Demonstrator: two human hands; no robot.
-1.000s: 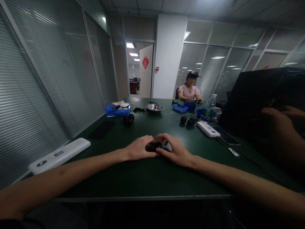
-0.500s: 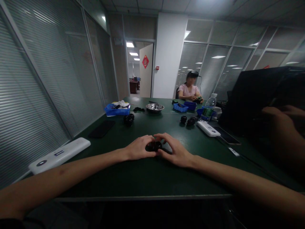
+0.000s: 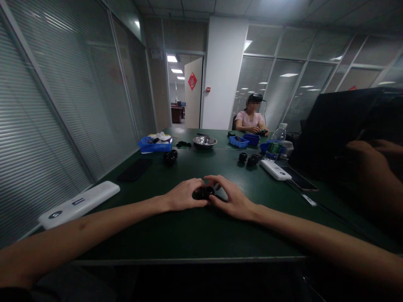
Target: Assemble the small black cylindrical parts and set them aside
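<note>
A small black round part [image 3: 209, 191] with a ring-like opening sits between my hands, low over the table. My left hand [image 3: 185, 194] curls around its left side, thumb and fingers closed on it. From the right, my right hand [image 3: 231, 198] reaches it with the thumb and fingertips, the fingers arched. Much of the part is hidden behind the fingers, so its exact kind cannot be made out.
Similar black parts [image 3: 170, 157] lie left, with more black parts [image 3: 252, 159] right. Around them are a metal bowl [image 3: 204, 142], blue tray [image 3: 154, 146], water bottle [image 3: 276, 142], white power bank [image 3: 276, 170] and phone [image 3: 134, 170]. Another person's hand [image 3: 368, 155] is at right; a person [image 3: 250, 119] sits opposite.
My right fingers have shifted very slightly at the black part, and its ring-like opening shows a little more. My left hand stays in place.
</note>
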